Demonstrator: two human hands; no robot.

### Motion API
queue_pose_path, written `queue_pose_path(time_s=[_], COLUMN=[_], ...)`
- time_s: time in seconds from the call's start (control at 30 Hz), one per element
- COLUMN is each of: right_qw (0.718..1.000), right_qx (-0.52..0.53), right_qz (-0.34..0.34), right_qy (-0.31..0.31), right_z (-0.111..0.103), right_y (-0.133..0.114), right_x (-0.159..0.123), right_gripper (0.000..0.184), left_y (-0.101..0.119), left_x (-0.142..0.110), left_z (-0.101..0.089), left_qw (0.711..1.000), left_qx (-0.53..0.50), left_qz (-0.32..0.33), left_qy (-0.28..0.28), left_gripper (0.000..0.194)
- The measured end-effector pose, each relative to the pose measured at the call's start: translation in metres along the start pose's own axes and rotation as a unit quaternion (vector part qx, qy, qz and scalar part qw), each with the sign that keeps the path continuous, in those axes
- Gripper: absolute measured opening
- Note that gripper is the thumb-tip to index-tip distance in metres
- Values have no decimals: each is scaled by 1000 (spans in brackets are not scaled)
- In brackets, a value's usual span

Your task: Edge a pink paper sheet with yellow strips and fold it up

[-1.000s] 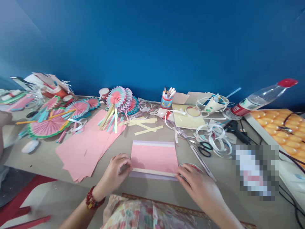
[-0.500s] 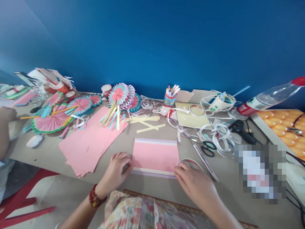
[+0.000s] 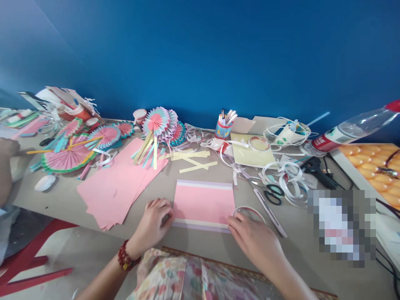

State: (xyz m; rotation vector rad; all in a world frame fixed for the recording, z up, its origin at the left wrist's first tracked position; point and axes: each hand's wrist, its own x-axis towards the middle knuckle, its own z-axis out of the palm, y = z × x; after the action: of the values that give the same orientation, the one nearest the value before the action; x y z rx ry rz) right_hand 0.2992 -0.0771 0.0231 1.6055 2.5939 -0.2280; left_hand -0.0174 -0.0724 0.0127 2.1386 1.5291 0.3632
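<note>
A pink sheet of paper [image 3: 203, 203] lies flat on the table in front of me, with white and lavender bands along its far and near edges. At its near left corner, my left hand [image 3: 156, 217] has curled fingers closed on the edge. My right hand [image 3: 254, 237] pinches the near right corner, thumb and fingers together. Partly behind the right hand lies a roll of tape [image 3: 258, 213], its near side hidden. A white utility knife [image 3: 270, 214] rests just right of the roll, and black-handled scissors [image 3: 274, 194] lie beyond it.
Pink sheets [image 3: 117, 183] are fanned out at left, near folded paper fans [image 3: 68, 154]. Yellow strips [image 3: 193, 160] lie behind my paper. A bottle [image 3: 334, 135], glue gun [image 3: 321, 173] and curled white strips [image 3: 289, 181] stand or lie at right. Another person's arm [image 3: 5, 166] shows at far left.
</note>
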Motion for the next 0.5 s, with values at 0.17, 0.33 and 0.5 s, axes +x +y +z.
queue_pose_path(time_s=[0.17, 0.33, 0.5], right_qw=[999, 995, 993], right_qx=[1, -1, -2], right_qz=[20, 40, 46], right_qy=[-49, -92, -112], right_z=[-6, -12, -15], right_y=[-2, -5, -7], right_x=[1, 2, 5], right_gripper=[18, 20, 20], left_y=[0, 0, 2], left_x=[0, -1, 0], left_z=[1, 2, 2], left_qw=[1000, 1000, 1000], left_qx=[6, 8, 19], left_qz=[2, 6, 10], left_qy=[3, 7, 15], left_gripper=[14, 13, 14])
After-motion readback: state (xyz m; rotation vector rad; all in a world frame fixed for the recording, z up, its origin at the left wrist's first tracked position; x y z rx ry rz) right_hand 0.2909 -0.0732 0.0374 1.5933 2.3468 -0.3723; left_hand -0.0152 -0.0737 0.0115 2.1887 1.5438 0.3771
